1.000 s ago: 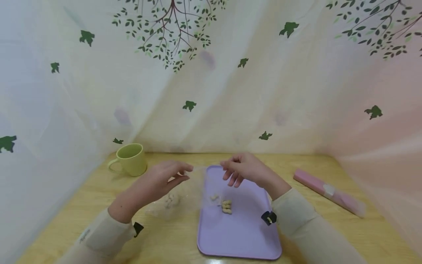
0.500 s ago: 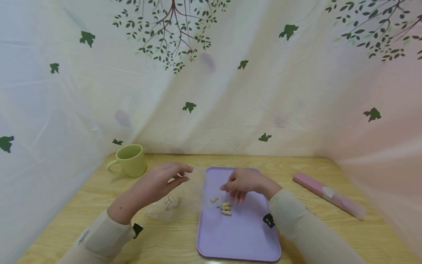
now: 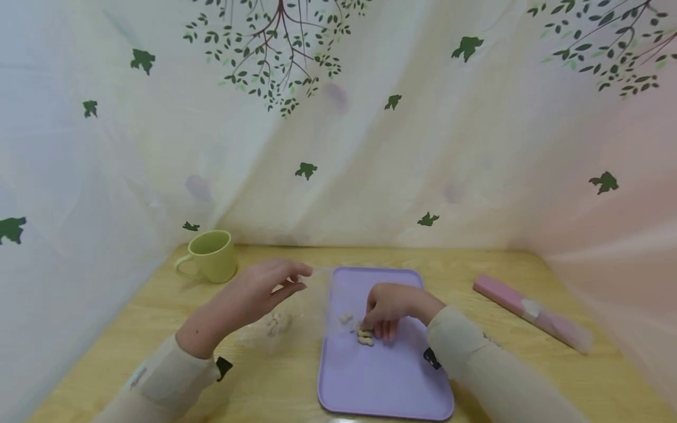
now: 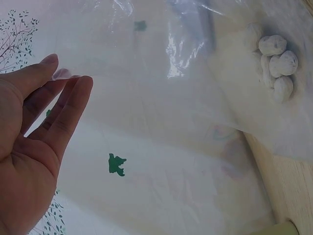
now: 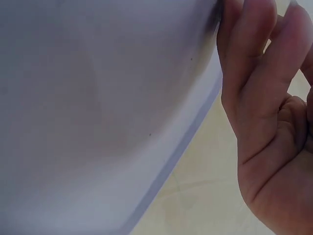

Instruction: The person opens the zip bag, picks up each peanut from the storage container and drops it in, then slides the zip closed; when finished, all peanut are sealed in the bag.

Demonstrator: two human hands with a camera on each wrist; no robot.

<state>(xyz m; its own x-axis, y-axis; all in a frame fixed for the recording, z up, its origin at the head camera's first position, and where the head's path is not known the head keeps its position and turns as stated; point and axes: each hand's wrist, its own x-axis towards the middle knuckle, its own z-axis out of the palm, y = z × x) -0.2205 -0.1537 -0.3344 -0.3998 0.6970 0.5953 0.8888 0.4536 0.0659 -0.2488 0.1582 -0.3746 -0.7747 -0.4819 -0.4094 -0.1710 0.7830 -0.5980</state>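
My left hand pinches the edge of a clear plastic bag between thumb and fingers, holding it up. Whitish, peanut-shaped pieces lie in the low end of the bag, on the table. A purple tray is to the right, with a small group of peanuts on it. My right hand reaches down over them, its thumb and index finger pinching at the topmost peanut, which they mostly cover. Another pale peanut shows just left of the group. In the right wrist view those fingertips are out of frame.
A green mug stands at the back left of the wooden table. On the right lies a pink roll with a pale band. A patterned curtain encloses the table at the back and sides.
My right hand has come down from above the tray's far part to the peanuts, its fingertips closing at the top one. The left hand keeps its hold on the bag.
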